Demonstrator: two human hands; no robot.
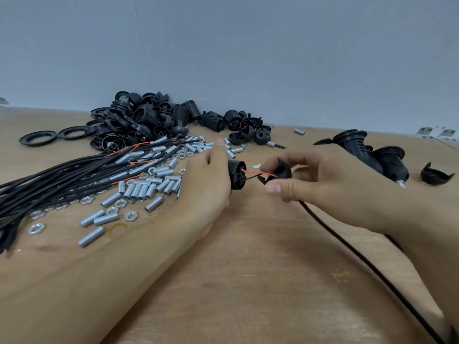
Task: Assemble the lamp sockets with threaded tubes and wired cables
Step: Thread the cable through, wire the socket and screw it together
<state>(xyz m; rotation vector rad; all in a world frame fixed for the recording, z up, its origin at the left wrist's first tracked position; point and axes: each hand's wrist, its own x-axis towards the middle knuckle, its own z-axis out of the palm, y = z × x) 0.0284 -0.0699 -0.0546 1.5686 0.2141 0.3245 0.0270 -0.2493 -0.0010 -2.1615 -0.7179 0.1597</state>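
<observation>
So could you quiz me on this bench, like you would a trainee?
1. True or false: the left hand grips a black socket body.
2. What joins the socket body to the black cap in the right hand? A) a threaded tube B) a red wire and a black wire C) a hex nut
3. Which side of the hands is the pile of threaded tubes on?

Key: 1 true; 2 B; 3 left.
</observation>
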